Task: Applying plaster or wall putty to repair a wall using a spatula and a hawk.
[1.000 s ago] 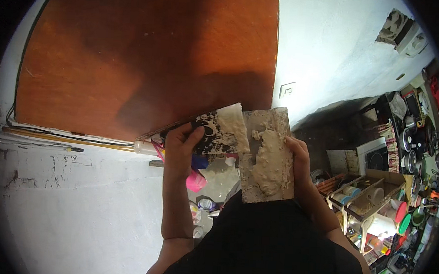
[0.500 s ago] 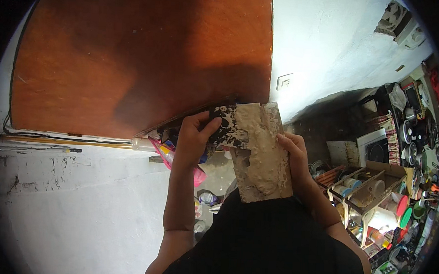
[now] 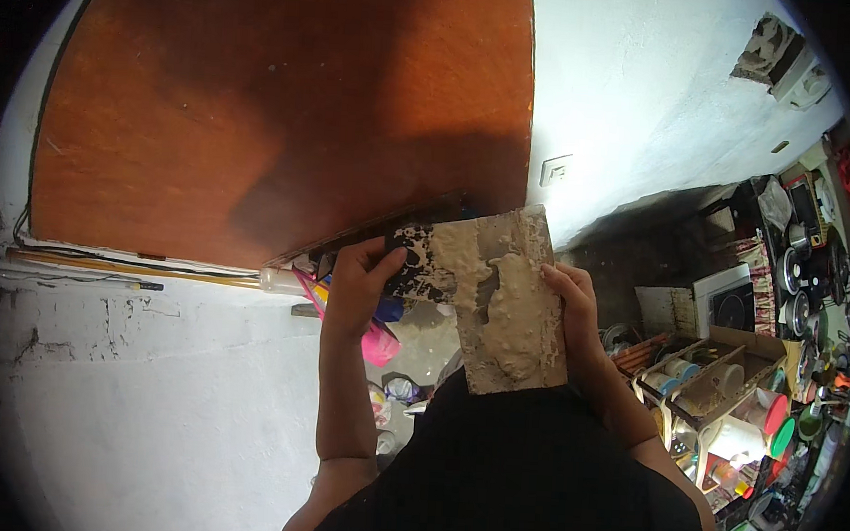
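My left hand (image 3: 357, 273) grips a flat black scraper (image 3: 408, 263), its thumb on top. The scraper's blade is smeared with beige putty and overlaps the upper left part of a flat rectangular board (image 3: 482, 376). A thick, uneven mound of putty (image 3: 517, 314) covers much of the board's face. My right hand (image 3: 575, 300) holds the board by its right edge, thumb on top and the other fingers mostly hidden behind. The board's lower end is close to my black shirt; whether they touch, I cannot tell.
An orange-brown panel (image 3: 201, 138) stands ahead against white walls. A wall switch (image 3: 556, 169) is right of it. At right are a dish rack (image 3: 708, 376), a stove (image 3: 730, 306) and crowded kitchenware. A pink bag (image 3: 379, 345) lies below, beside my left forearm.
My left hand and the scraper have shifted left and slightly down across the board. The putty under the blade now looks separated from the mound. My right hand still holds the board.
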Demonstrator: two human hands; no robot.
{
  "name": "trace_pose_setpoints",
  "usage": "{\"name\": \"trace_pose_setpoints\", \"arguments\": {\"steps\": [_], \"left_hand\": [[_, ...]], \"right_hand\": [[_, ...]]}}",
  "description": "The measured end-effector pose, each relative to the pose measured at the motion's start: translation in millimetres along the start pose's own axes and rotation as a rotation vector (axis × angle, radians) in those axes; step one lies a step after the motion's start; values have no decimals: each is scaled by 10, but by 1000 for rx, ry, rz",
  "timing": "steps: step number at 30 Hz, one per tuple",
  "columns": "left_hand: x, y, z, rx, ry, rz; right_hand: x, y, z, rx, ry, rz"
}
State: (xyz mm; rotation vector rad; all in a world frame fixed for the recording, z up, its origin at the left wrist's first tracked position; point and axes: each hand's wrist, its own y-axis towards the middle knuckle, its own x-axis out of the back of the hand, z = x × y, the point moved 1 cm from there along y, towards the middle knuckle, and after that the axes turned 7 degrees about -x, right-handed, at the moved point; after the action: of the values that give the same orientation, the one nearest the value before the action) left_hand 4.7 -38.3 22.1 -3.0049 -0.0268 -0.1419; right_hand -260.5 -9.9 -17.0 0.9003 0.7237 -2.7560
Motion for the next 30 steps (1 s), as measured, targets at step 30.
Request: {"name": "trace_pose_setpoints", "arguments": {"steps": [30], "left_hand": [[286,-159,398,152,-261,70]], "right_hand": [[151,73,-138,64,-7,-159]]}}
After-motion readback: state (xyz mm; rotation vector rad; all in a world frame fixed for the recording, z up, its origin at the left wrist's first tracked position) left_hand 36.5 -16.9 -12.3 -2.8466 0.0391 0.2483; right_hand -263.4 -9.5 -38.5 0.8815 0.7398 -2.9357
